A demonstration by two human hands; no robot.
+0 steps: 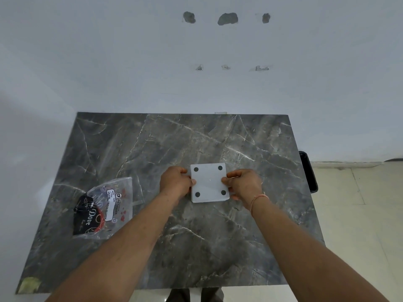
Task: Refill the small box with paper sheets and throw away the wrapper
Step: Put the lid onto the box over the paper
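Near the middle of the marble table point(218, 247), slightly toward its right edge, I see the small box point(209, 183) turned underside-up: flat white square face with four dark round pads, one at each corner. Left hand point(175, 182) is clamped on the box's left side, thumb tip on the top face, fingers wrapped around the edge. Right hand point(244, 185) grips the right side the same way, thumb on the face, fingers curled under. Can't tell if the box is resting on the table or lifted just off it. Right wrist has a thin orange thread point(258, 198) around it.

Wrapper point(104, 208) lies flat toward the table's left edge, well apart from the box and both hands: clear plastic bag, white label with print too small for me to read, dark contents marked "Dove" bunched in its near-left part. I can't make out paper sheets as such.

Black object point(308, 171) sits just beyond the table's right edge; white wall behind the far edge has patchy holes
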